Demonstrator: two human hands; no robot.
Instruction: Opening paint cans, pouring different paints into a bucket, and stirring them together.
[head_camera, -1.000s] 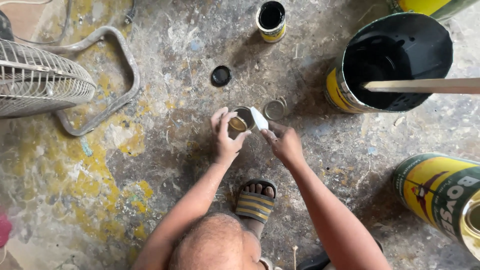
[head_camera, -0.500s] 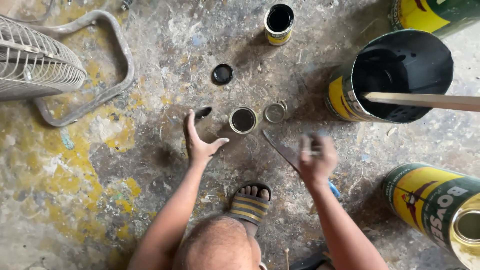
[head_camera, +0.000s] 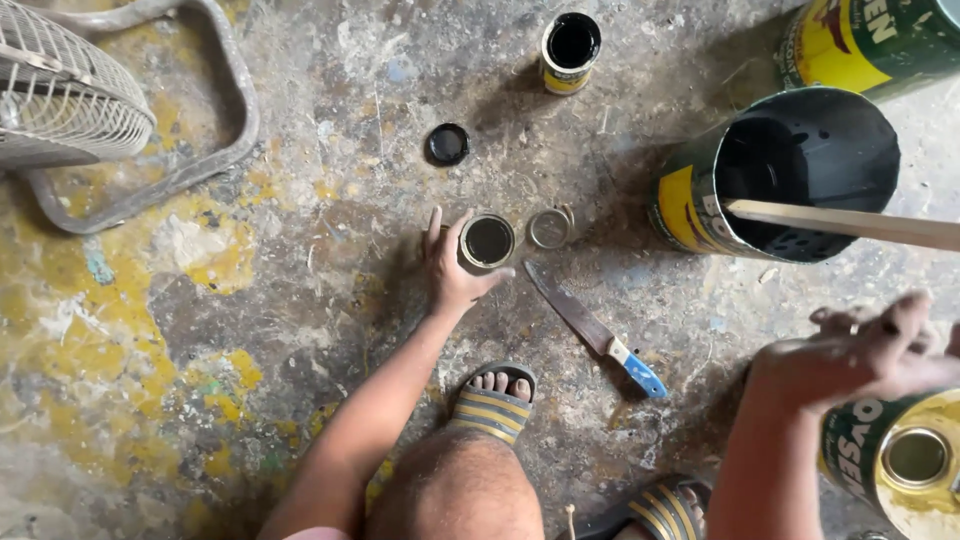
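Observation:
My left hand (head_camera: 450, 270) curls around a small open tin (head_camera: 488, 241) of dark liquid that stands on the stained concrete floor. Just right of the tin lies its round metal lid (head_camera: 549, 228). A knife with a blue and white handle (head_camera: 598, 330) lies flat on the floor between my hands. My right hand (head_camera: 860, 355) is raised at the right edge, blurred, over a large green and yellow can (head_camera: 895, 455) with a round opening in its top. Nothing is visible in that hand.
A big black-lined bucket (head_camera: 800, 170) with a wooden stick (head_camera: 850, 222) in it stands at the right. A small yellow tin (head_camera: 569, 50) and a black cap (head_camera: 447, 144) lie farther away. A fan (head_camera: 70, 95) sits at top left. My sandalled foot (head_camera: 492, 400) is below.
The knife has been let go by my right hand and now lies on the floor. My right hand moved right to the large can. My left hand closed around the small tin.

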